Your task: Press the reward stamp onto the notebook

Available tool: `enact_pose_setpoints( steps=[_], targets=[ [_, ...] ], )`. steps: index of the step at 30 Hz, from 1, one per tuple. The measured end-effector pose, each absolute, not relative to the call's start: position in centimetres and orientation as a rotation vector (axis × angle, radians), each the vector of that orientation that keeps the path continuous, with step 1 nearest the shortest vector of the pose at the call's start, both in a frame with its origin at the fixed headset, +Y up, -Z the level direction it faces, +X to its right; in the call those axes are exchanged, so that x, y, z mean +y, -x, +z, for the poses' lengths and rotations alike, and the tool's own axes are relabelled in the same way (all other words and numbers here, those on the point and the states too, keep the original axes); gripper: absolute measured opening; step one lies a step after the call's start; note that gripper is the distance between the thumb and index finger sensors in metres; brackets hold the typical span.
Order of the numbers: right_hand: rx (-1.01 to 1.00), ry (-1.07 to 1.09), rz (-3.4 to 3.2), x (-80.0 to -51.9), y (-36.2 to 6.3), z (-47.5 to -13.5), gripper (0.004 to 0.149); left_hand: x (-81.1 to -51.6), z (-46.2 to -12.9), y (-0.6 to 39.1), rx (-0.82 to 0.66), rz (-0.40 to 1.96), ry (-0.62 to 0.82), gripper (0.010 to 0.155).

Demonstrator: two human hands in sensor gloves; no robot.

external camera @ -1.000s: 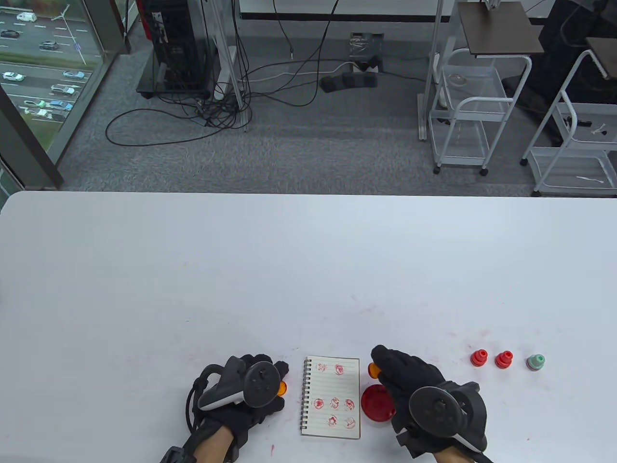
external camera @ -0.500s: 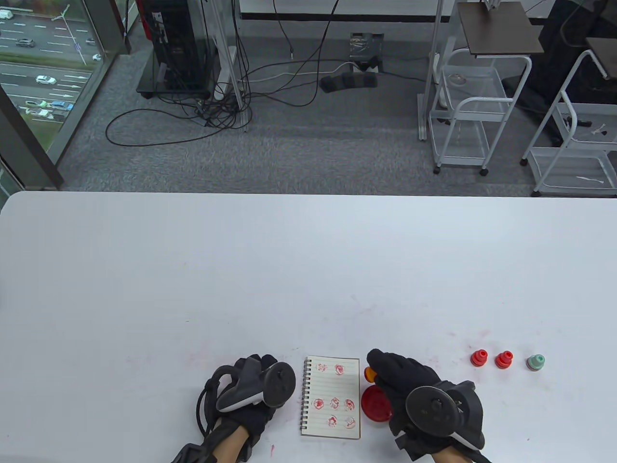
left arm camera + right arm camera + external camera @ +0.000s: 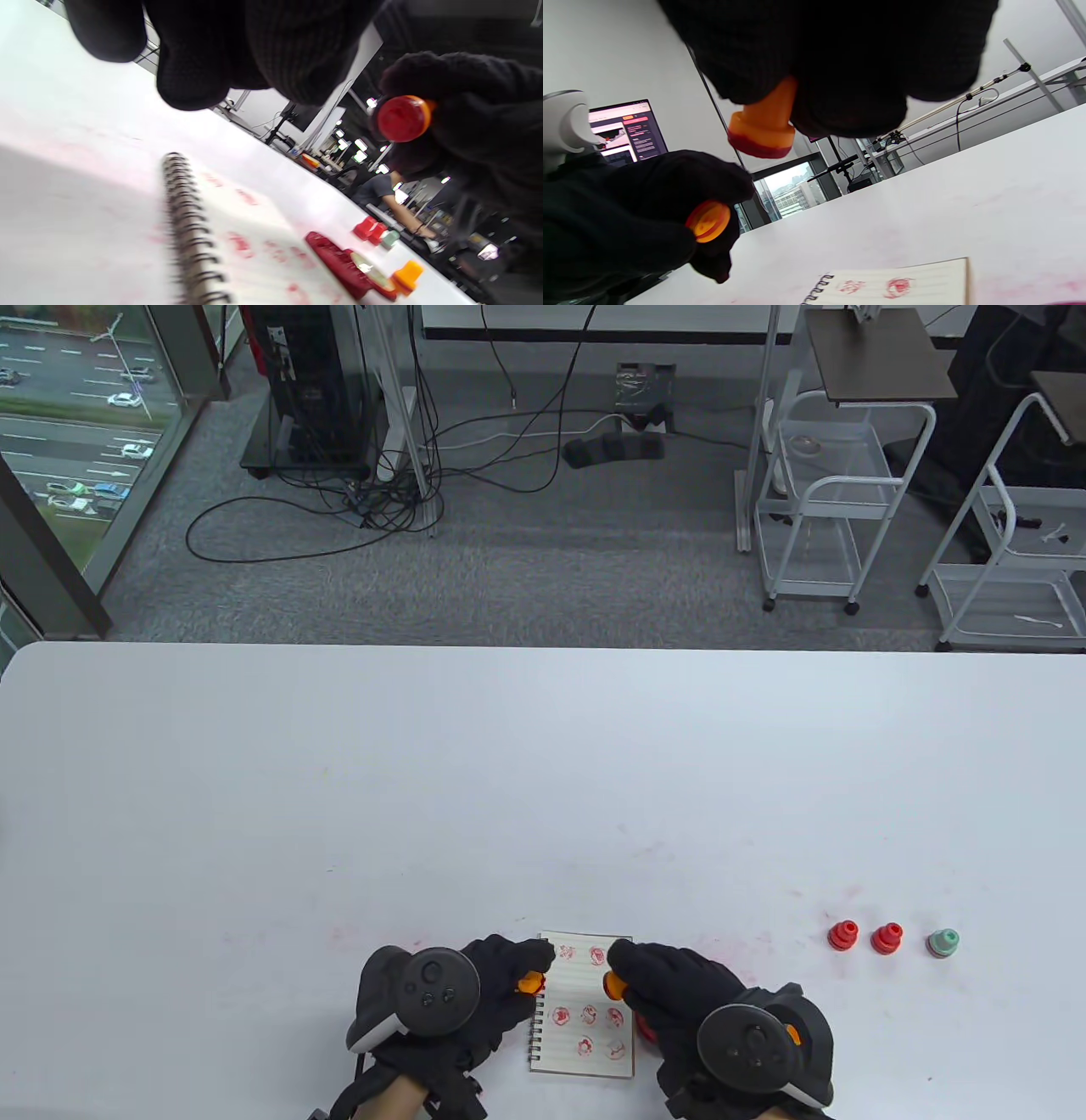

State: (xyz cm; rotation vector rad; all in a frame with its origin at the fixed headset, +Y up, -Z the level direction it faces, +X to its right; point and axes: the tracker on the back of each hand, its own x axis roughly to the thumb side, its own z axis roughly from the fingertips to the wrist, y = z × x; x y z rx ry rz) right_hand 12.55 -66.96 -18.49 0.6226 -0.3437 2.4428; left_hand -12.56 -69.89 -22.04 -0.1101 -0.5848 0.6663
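The right hand (image 3: pixel 679 993) pinched an orange stamp (image 3: pixel 761 127), inked face down above the notebook (image 3: pixel 584 1005), likely for pressing; the left hand (image 3: pixel 475 997) pinched its orange cap (image 3: pixel 708 221) beside the spiral edge on the bench (image 3: pixel 543 780)

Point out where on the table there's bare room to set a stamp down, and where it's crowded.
Free: the table beyond the notebook, and its left side. Crowded: the near edge, where left hand and right hand flank the notebook, and the three small stamps to the right.
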Motion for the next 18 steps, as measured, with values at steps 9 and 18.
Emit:
enact_pose_setpoints(
  steps=[9, 18],
  targets=[
    [-0.362, -0.724, 2.364, -66.9, -10.8, -17.6, 0.053, -70.1, -21.8, 11.5, -0.621, 0.702, 0.168, 0.067],
    [-0.338, -0.764, 2.369, -67.1, -10.1, -17.5, 0.05, -69.9, -21.4, 10.8, -0.662, 0.697, 0.14, 0.07]
  ],
)
